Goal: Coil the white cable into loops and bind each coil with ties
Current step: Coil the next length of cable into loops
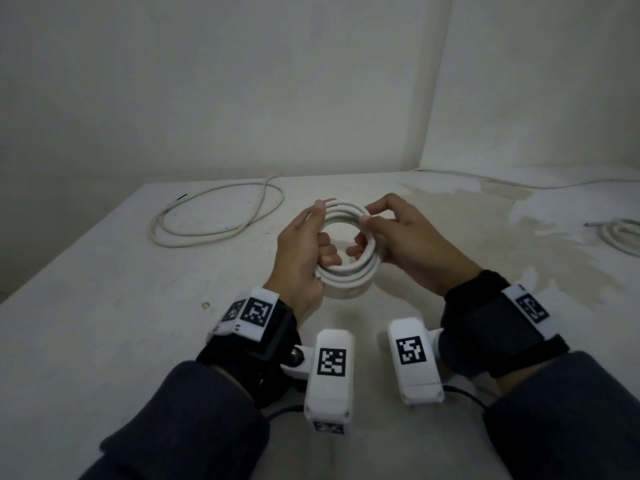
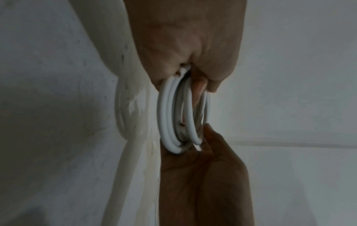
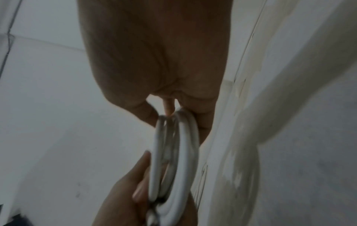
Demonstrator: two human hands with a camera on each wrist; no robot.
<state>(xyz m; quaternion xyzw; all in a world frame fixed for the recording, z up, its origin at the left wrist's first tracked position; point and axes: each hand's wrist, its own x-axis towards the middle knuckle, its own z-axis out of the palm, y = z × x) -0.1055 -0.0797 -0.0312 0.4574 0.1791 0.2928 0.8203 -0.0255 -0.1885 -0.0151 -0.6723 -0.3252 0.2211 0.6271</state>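
Observation:
A white cable coil [image 1: 349, 275] of several round loops hangs just above the table between both hands. My left hand [image 1: 304, 251] grips the coil's left side, fingers curled through the ring. My right hand [image 1: 391, 237] holds the right side, thumb and forefinger pinching the top loops and lower fingers hooked inside. The left wrist view shows the coil [image 2: 179, 119] edge-on, with my left hand [image 2: 189, 58] above and the right hand [image 2: 204, 175] below. In the right wrist view the coil [image 3: 177, 156] is blurred between my right hand [image 3: 154, 68] and left hand [image 3: 131, 198]. No tie is visible.
A loose white cable [image 1: 214, 216] lies in a wide loop at the table's back left. Another coiled cable [image 1: 623, 237] sits at the right edge. The white table [image 1: 104, 306] meets walls behind and to the right, with a thin cord [image 1: 519, 181] along the back.

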